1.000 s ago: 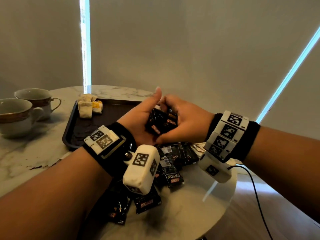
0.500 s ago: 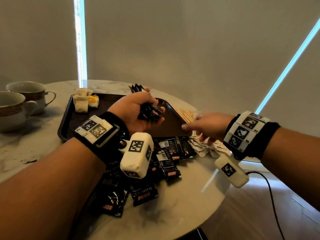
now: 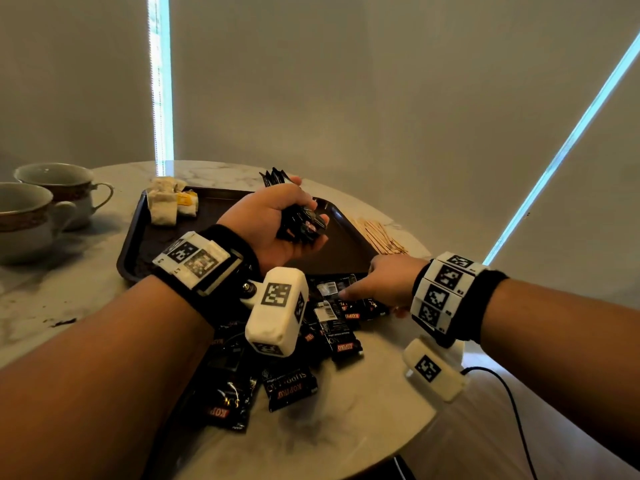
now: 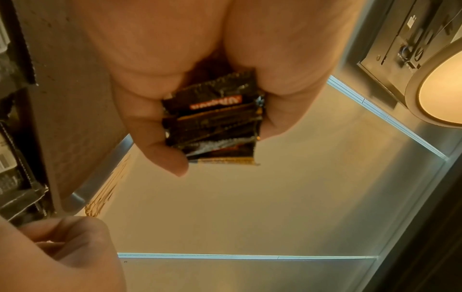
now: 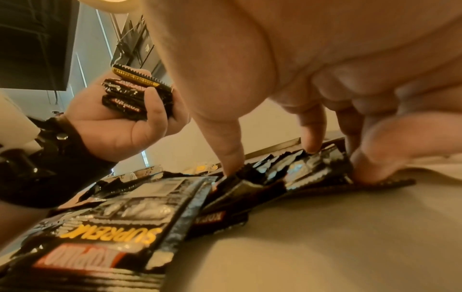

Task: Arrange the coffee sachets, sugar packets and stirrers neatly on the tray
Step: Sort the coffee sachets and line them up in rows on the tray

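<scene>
The left hand is raised above the tray, palm turned up and toward the right, with its forearm reaching in from the near left. Its fingers and thumb curl round a stack of coffee sachets, clamping the stack's two sides. The right hand is lower, just off the tray's near right corner, palm down, with its forearm coming in from the right. Its fingers point downward and spread; the thumb tip and fingertips press on one loose sachet, seemingly pinching its edges. Both wrists wear black bands.
</scene>
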Tool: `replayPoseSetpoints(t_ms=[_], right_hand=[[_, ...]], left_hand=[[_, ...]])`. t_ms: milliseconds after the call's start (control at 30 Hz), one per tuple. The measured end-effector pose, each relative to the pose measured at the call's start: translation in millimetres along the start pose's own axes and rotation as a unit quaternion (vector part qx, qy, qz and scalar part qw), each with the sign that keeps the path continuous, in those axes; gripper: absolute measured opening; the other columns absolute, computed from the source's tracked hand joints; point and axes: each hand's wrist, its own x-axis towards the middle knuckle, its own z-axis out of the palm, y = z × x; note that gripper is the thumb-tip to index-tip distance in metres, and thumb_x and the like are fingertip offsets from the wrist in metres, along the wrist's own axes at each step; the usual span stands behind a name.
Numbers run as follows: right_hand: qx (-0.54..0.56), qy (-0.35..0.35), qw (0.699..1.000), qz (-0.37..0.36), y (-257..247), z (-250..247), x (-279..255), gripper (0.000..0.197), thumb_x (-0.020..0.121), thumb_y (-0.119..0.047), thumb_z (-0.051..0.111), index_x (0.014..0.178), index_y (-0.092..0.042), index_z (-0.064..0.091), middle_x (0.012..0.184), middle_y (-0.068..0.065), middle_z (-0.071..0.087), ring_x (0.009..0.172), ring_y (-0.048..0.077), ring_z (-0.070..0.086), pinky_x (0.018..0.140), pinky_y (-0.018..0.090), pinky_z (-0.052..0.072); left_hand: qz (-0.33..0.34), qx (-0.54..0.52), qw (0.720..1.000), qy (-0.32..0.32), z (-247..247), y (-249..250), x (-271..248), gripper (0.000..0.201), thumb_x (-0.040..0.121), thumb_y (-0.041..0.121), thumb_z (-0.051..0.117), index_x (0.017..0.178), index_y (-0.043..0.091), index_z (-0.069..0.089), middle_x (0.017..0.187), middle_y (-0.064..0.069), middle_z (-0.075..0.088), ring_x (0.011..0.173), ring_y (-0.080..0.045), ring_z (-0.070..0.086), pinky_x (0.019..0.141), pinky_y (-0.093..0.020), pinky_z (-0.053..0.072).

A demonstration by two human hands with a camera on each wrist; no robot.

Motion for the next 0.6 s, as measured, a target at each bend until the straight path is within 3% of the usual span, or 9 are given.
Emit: replayPoseSetpoints(t_ms=[133,200,400,533,600], right_hand=[[-0.006,0.007,1.0,-0.012,-8,3,1,0.064,0.079,-0.063,0.07,0.117,-0.012,0.062,0.088,0.001,0.063,0.081,0.015,0.062,0.061,0.026,0.048],[-0.003,0.01,1.0,-0.014,-10,4,2,0.062,0.079,-0.06,0.072,0.116,-0.011,0.063,0.095,0.003,0.065,0.085,0.016,0.062,0.06,0.026,0.045],[0.088,0.001,0.996,-0.003,-9,0,3,0.037,0.081,-0.037,0.079,0.103,-0.008,0.071,0.092,0.007,0.069,0.081,0.022,0.068,0.062,0.03,0.058],[0.164,-0.002,0.987,0.006,-4,-7,-1,0.026,0.085,-0.021,0.076,0.103,-0.004,0.07,0.1,0.016,0.072,0.093,0.034,0.072,0.085,0.048,0.06],[0.194,0.012,0.981,0.014,2,-12,-1,0.022,0.085,-0.015,0.073,0.103,-0.003,0.066,0.101,0.018,0.071,0.095,0.037,0.072,0.087,0.052,0.058]], left_hand=[[0.003,-0.001,1.0,0.006,2,3,-2,0.044,0.093,0.003,0.053,0.13,0.025,0.047,0.112,-0.013,0.052,0.104,-0.032,0.061,0.063,-0.042,0.058],[0.004,-0.001,1.0,0.006,2,3,-2,0.044,0.093,0.003,0.053,0.131,0.025,0.047,0.114,-0.014,0.051,0.105,-0.032,0.06,0.063,-0.043,0.058],[0.0,0.01,1.0,0.015,4,4,-4,0.048,0.094,0.004,0.054,0.136,0.025,0.046,0.113,-0.014,0.054,0.105,-0.033,0.06,0.062,-0.042,0.059],[-0.008,0.015,0.999,0.031,5,5,-6,0.033,0.097,0.012,0.056,0.128,0.023,0.05,0.1,-0.01,0.062,0.095,-0.029,0.064,0.062,-0.041,0.059],[-0.013,0.033,0.998,0.042,6,6,-7,0.023,0.096,0.019,0.06,0.118,0.02,0.053,0.105,-0.01,0.06,0.097,-0.029,0.063,0.063,-0.041,0.058]])
